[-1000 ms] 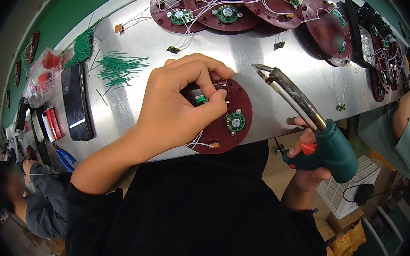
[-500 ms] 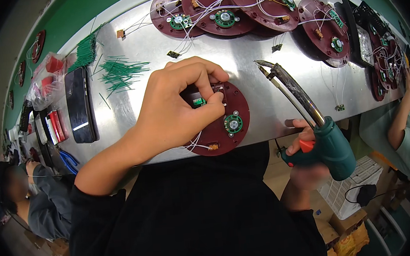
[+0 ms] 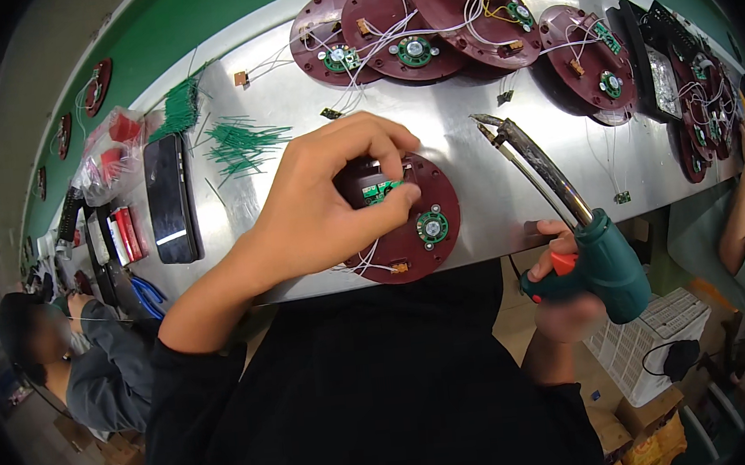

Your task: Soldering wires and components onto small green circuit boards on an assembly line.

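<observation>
A round maroon plastic disc point(image 3: 435, 183) lies flat on the metal table in front of me. My left hand point(image 3: 333, 183) is over it, thumb and index finger pinched at the end of a small green circuit board point(image 3: 378, 192); the fingers hide part of this board. Beside the fingertips is a round green-rimmed speaker point(image 3: 432, 226), and white wires run to a small brown part point(image 3: 400, 268) at the disc's near edge. At the table's front edge on the right, my right hand point(image 3: 564, 295) grips a green soldering gun point(image 3: 615, 273) by its handle, its tip pointing up and away.
Several maroon discs with wires point(image 3: 412, 25) overlap along the back, with more at right. Green wire pieces point(image 3: 241, 146), a black phone point(image 3: 172, 197), blue-handled pliers point(image 3: 148, 296) and a plastic bag point(image 3: 109, 154) lie at left. Other people sit at both sides.
My left fingers have shifted from the dark slot in the disc to the green circuit board, which shows more now. The soldering gun stays in my right hand. The whole view has shifted slightly.
</observation>
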A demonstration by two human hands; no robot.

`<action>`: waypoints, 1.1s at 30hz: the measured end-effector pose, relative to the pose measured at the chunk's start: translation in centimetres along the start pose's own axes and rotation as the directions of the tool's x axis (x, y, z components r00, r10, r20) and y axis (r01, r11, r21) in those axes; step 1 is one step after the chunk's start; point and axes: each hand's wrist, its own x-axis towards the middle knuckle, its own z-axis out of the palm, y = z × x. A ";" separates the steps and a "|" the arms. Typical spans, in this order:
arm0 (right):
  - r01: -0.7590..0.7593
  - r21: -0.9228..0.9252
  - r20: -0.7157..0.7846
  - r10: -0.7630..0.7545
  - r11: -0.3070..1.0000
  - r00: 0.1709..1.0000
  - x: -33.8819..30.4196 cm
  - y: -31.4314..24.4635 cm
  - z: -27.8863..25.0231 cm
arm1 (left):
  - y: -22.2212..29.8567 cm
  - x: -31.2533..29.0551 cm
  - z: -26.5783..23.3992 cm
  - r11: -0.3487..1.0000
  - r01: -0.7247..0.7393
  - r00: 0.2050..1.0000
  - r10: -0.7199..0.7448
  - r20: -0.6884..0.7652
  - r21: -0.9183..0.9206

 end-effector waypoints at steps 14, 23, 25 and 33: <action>0.236 0.014 -0.056 -0.235 0.972 0.970 0.7 1.1 0.4 | 8.0 -0.1 -6.8 0.793 -0.152 0.906 -0.127 0.404 0.590; 0.146 0.086 -0.040 -0.143 0.986 0.989 0.8 -0.4 0.4 | 4.4 9.0 -14.4 0.547 0.198 0.957 0.073 -0.282 0.813; 0.145 0.085 -0.105 -0.136 0.986 0.985 0.3 -0.3 0.6 | 6.8 11.1 -9.8 0.681 0.087 0.989 0.029 -0.145 0.728; 0.177 0.109 -0.144 -0.160 0.978 0.976 -0.4 -1.2 -0.1 | 3.7 15.5 -1.2 0.596 -0.319 0.946 0.154 0.285 0.737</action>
